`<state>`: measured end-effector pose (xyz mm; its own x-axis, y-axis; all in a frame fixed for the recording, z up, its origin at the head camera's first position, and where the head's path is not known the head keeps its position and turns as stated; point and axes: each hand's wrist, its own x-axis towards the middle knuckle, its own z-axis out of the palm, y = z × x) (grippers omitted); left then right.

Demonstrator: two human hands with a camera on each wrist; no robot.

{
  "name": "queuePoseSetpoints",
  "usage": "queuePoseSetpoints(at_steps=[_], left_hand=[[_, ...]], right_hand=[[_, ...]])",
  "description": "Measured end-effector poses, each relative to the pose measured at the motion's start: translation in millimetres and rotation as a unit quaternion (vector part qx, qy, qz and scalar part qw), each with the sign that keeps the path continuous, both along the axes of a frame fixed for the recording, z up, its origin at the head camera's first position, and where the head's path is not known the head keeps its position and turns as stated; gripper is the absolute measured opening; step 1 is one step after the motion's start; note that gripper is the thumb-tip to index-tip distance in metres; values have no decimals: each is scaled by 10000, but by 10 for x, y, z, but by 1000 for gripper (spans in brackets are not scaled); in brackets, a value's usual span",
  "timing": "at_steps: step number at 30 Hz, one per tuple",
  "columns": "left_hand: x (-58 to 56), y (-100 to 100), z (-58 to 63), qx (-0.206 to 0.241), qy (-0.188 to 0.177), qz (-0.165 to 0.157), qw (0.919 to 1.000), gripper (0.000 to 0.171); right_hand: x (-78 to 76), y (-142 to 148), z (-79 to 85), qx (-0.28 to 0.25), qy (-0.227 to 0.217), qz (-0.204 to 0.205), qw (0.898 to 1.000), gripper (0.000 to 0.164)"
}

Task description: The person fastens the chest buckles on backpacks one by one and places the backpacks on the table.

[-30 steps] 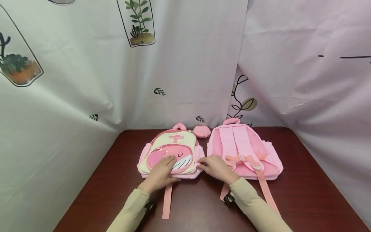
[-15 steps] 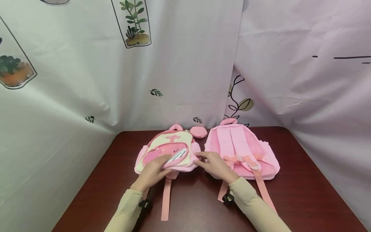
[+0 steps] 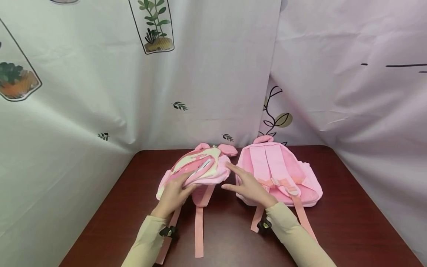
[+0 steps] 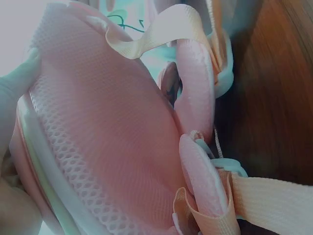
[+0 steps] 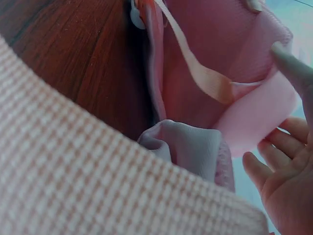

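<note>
The left hand (image 3: 173, 193) grips the cream bag (image 3: 200, 165) by its raised lower edge above the tabletop (image 3: 233, 239); the right hand (image 3: 249, 184), spread wide, is at its side. Lifting seems partly done, setting down left.

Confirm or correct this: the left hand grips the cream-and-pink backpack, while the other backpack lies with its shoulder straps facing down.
No: in the head view the other backpack lies with its shoulder straps facing up. The left hand does grip the cream-and-pink backpack.
</note>
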<state>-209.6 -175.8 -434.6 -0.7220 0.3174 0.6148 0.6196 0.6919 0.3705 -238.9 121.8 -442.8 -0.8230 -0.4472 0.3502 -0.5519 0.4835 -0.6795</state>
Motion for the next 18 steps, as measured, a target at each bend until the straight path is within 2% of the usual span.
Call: queuePoseSetpoints(at_steps=[11,18], left_hand=[[34,49,82,332,384,-81,9987,41],[63,-14,130,497,-10,-24,9988,45]], right_hand=[[-135,-60,-23,-570,430,-233,9972,74],[-170,-121,30,-1000,806,-513,9904,56]])
